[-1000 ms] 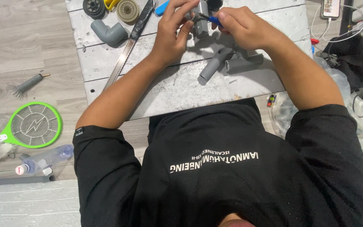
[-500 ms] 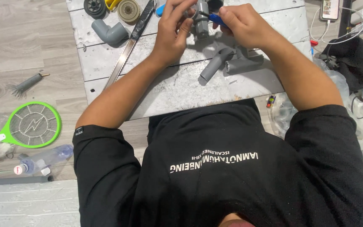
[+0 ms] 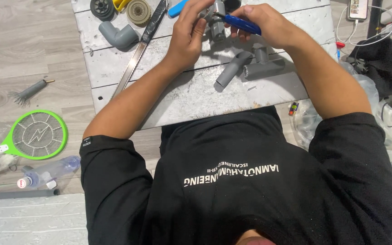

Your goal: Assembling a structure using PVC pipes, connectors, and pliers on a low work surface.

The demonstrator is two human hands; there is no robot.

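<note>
Little has changed over the last second: both hands stay at the far edge of the white board table (image 3: 191,97), and the grey pipe fitting (image 3: 217,25) sits between them as before. The work reads as a steady hold with small tool strokes.

Left hand (image 3: 188,38) curls round the fitting, fingers closed on its left side. Right hand (image 3: 273,22) grips a blue-handled tool (image 3: 242,24), dark tip touching the fitting's upper end.

Table room: near half bare; a grey tee piece (image 3: 264,66) and a short grey pipe (image 3: 232,69) lie just near the hands. Far left holds a grey elbow (image 3: 118,36) and a long saw blade (image 3: 137,54). Right edge is close to the right forearm; cables and a black bag (image 3: 382,61) lie beyond.

On the floor at left, well apart: green racket swatter (image 3: 37,135), plastic bottle (image 3: 46,172).
</note>
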